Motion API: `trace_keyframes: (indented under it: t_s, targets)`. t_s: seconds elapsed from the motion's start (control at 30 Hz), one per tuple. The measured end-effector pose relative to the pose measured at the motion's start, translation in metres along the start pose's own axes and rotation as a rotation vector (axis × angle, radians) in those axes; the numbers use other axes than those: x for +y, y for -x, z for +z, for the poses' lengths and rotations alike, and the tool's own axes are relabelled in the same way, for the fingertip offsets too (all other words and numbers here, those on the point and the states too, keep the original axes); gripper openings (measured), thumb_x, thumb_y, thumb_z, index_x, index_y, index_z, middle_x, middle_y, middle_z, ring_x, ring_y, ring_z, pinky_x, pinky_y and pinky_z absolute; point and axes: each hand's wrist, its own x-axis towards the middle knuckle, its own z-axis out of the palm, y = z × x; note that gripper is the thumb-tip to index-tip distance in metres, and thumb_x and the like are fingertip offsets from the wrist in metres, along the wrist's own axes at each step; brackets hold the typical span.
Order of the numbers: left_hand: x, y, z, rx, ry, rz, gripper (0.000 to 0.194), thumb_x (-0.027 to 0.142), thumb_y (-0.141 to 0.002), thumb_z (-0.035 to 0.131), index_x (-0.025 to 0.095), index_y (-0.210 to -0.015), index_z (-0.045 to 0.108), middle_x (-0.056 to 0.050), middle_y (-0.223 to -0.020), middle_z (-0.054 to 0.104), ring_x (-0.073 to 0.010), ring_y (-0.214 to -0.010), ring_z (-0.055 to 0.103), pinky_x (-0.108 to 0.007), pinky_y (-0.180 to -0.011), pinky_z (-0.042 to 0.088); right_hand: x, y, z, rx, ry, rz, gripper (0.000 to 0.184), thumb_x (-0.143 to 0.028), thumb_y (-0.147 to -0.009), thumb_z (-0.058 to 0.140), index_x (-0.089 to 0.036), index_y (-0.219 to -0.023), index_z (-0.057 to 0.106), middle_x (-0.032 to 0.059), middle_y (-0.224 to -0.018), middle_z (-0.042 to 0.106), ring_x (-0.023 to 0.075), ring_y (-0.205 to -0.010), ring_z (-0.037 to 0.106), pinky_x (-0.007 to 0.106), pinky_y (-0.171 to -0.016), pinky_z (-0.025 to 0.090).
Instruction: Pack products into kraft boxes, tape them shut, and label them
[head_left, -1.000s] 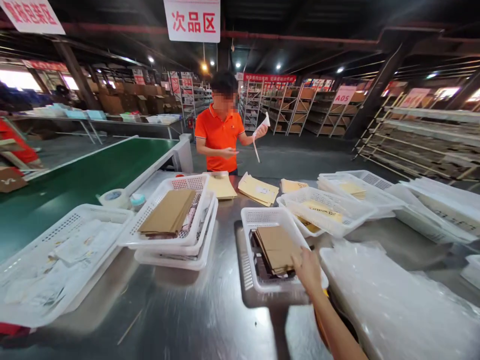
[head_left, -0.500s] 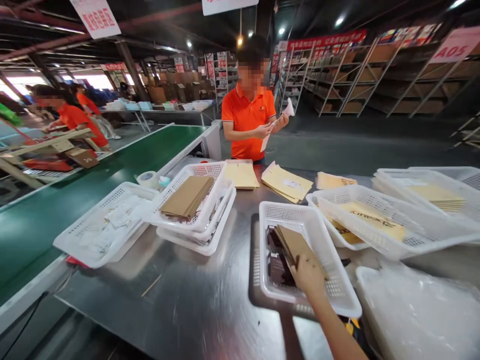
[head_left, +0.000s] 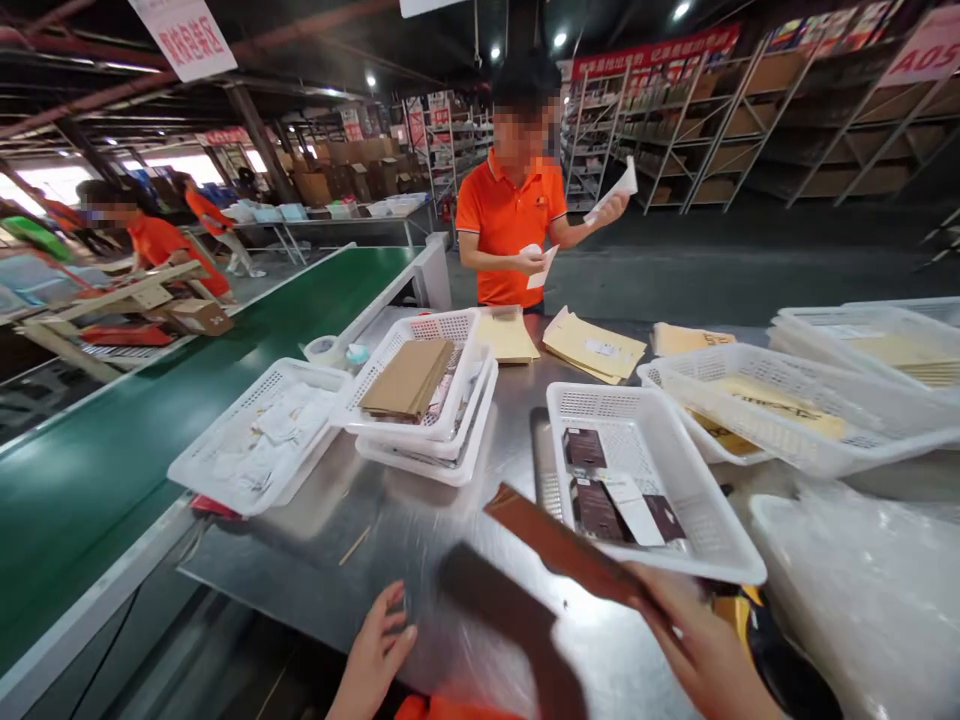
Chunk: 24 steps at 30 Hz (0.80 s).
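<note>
My right hand [head_left: 694, 635] grips a stack of brown kraft envelopes [head_left: 562, 545] by one end and holds it tilted above the metal table, in front of a white basket. Low in the view, near the table's front edge, my left hand [head_left: 379, 645] is empty with its fingers apart and slightly curled. The white basket [head_left: 559, 400] holds several dark brown boxes [head_left: 598, 508] and a white slip [head_left: 634, 508]. Another stack of brown envelopes [head_left: 409, 378] lies in the top basket of a pile [head_left: 480, 400] farther left.
A basket of white packets [head_left: 262, 430] stands at the left by a green conveyor [head_left: 150, 400]. Yellow padded envelopes [head_left: 596, 345] lie at the far edge. Clear plastic bags [head_left: 855, 590] are at the right. Across the table a person in orange [head_left: 514, 220] holds papers.
My right hand has lifted the brown envelopes out of the basket and brought them nearer, uncovering the dark boxes and slip. My left hand has come into view. The person opposite has moved the papers apart.
</note>
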Motion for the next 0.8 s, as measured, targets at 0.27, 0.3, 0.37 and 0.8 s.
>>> trace_keyframes:
  t_s: [0.27, 0.3, 0.37, 0.8]
  targets:
    - [0.02, -0.037, 0.001, -0.2, 0.002, 0.024, 0.065, 0.064, -0.066, 0.067, 0.015, -0.108, 0.064, -0.017, -0.116, 0.07, -0.0315, -0.115, 0.061, -0.043, -0.104, 0.043, -0.055, 0.054, 0.196, -0.061, -0.307, 0.262, 0.048, -0.042, -0.084, 0.049, -0.02, -0.126, 0.054, 0.0149, -0.126, 0.063, 0.0287, -0.112, 0.063, 0.046, -0.098, 0.051]
    - [0.021, -0.036, 0.002, -0.186, -0.008, 0.044, 0.06, 0.063, -0.068, 0.066, 0.015, -0.104, 0.067, -0.015, -0.111, 0.071, -0.0304, -0.109, 0.063, -0.042, -0.101, 0.045, -0.058, 0.059, 0.202, -0.017, -0.339, 0.324, 0.053, -0.046, -0.083, 0.05, -0.019, -0.129, 0.05, 0.0161, -0.13, 0.059, 0.0294, -0.117, 0.06, 0.047, -0.101, 0.048]
    - [0.022, -0.034, 0.004, -0.151, -0.012, 0.072, 0.054, 0.06, -0.069, 0.065, 0.015, -0.099, 0.069, -0.013, -0.103, 0.073, -0.029, -0.101, 0.065, -0.04, -0.095, 0.048, -0.066, 0.065, 0.205, 0.034, -0.415, 0.459, 0.062, -0.055, -0.081, 0.052, -0.019, -0.132, 0.043, 0.0172, -0.134, 0.055, 0.031, -0.123, 0.055, 0.047, -0.105, 0.045]
    - [0.012, -0.067, -0.063, 0.269, 0.255, -0.064, 0.062, 0.072, -0.045, 0.075, 0.017, -0.074, 0.064, -0.002, -0.079, 0.064, -0.0197, -0.075, 0.059, -0.028, -0.058, 0.05, -0.068, 0.069, 0.212, 0.192, -0.591, 0.854, 0.073, -0.071, -0.06, 0.066, -0.02, -0.111, 0.057, 0.0163, -0.121, 0.061, 0.0356, -0.115, 0.056, 0.046, -0.096, 0.047]
